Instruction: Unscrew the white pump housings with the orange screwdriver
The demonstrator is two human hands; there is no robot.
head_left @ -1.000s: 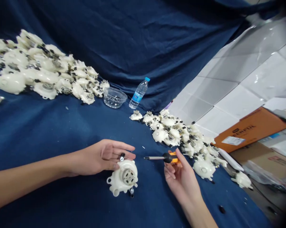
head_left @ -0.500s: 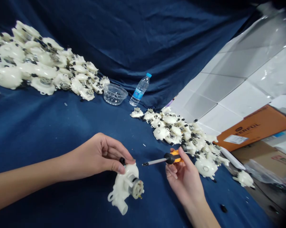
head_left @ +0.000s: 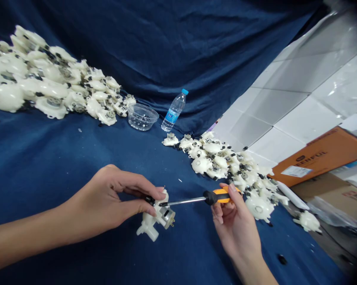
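My left hand [head_left: 119, 202] is closed on a cream plastic housing [head_left: 150, 227] with a small silver motor [head_left: 168, 219] fixed to its side. Thumb and fingers pinch its upper end, by a black part [head_left: 149, 200]. In my right hand [head_left: 236, 221] is a screwdriver [head_left: 214, 197] with an orange and black handle. Its metal shaft points left, and the dark tip lies at the upper part of the housing beside my left thumb. Whether the tip sits in a screw I cannot tell.
A big heap of similar housings [head_left: 50, 91] lies at the back left, a second heap [head_left: 216, 156] at the right. Between them stand a clear bowl [head_left: 142, 117] with small bits and a water bottle [head_left: 174, 111]. An orange box [head_left: 320, 156] is far right.
The housing has turned and tipped in my left hand and risen slightly. The screwdriver's tip has moved left from beside the housing to its upper part.
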